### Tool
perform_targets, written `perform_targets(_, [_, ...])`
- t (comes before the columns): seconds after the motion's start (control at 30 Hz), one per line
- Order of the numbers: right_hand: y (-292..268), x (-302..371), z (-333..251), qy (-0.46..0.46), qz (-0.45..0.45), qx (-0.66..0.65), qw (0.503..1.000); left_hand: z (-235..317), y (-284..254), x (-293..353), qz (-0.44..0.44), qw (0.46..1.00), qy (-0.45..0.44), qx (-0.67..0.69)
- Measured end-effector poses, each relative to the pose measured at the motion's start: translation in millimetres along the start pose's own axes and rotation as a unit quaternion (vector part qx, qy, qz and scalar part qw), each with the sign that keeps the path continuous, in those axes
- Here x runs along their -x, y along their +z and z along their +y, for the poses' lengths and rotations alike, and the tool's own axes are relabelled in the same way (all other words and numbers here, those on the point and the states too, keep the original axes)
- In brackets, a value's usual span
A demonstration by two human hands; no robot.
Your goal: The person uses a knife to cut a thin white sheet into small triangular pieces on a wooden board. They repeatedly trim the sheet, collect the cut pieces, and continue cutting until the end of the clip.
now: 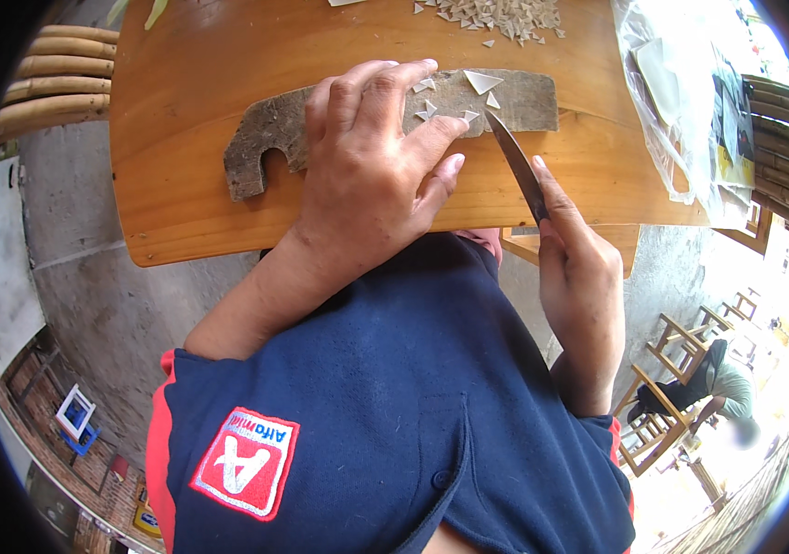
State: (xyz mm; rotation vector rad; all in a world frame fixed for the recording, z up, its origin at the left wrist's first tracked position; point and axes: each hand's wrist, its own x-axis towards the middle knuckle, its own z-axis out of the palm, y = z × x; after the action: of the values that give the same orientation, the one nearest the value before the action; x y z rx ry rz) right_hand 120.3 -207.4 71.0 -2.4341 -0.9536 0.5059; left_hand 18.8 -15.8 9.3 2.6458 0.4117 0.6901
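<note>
A worn wooden board (519,103) with a hooked notch at its left end lies on the wooden table. My left hand (362,157) rests over it palm down, fingers stretched out and apart. One fingertip is close to a small white chip (470,116), and other small white pieces (426,111) lie beside the fingers. A larger white triangle (481,82) is on the board's far side, with a smaller triangle (492,100) just below it. My right hand (584,263) grips a knife (516,166), index finger along its back. The knife's tip is at the board's near edge. My left palm hides part of the board.
Many small white triangular chips (505,17) are heaped at the table's (191,198) far side. A clear plastic bag (662,102) lies at the right edge. Bamboo slats (53,88) flank the table. Another person (732,383) is by wooden stools at the lower right.
</note>
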Motion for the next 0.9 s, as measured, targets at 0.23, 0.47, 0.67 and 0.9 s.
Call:
perform_targets(0.23, [-3.5,-10.0,5.5,-0.063,-0.003,0.053,0.997,-0.6,1.3,0.3,0.000,1.000,0.003,0.003])
perform_targets(0.47, [0.9,-11.8,1.3,-0.055,-0.013,0.034,0.998,-1.1,1.8,1.3,0.001,1.000,-0.002,0.004])
perform_targets(0.67, [7.8,-6.6,-5.8,-0.048,-0.005,0.067,0.997,-1.7,2.8,0.7,0.006,1.000,0.001,0.007])
perform_targets(0.9, [3.3,-15.6,-13.9,-0.029,-0.040,0.053,0.997,-1.0,1.9,0.2,0.004,1.000,0.001,0.000])
